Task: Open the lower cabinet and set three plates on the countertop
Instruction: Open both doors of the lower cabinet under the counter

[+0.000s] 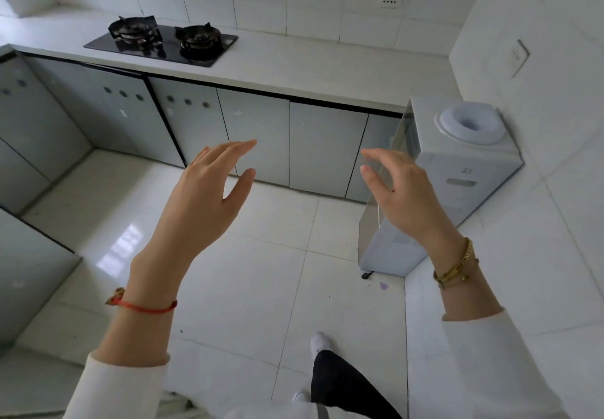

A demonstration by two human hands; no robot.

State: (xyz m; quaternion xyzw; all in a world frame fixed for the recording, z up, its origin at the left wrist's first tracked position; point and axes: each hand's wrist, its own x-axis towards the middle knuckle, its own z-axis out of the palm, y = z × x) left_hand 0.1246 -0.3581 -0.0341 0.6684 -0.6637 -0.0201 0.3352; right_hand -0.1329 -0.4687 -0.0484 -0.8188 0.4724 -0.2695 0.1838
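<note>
A row of grey lower cabinet doors (255, 131) runs under the white countertop (294, 66), and every door I can see is closed. No plates are in view. My left hand (209, 190) is raised in mid-air in front of the middle doors, fingers apart, holding nothing. My right hand (402, 190) hangs at the same height to the right, also empty with fingers apart, in front of the water dispenser. Both hands are well short of the doors.
A black two-burner gas hob (163, 43) sits on the countertop at the left. A white water dispenser (457, 170) stands against the right wall beside the cabinets. More grey cabinets (29, 144) line the left side. The floor (261, 271) is glossy white tile.
</note>
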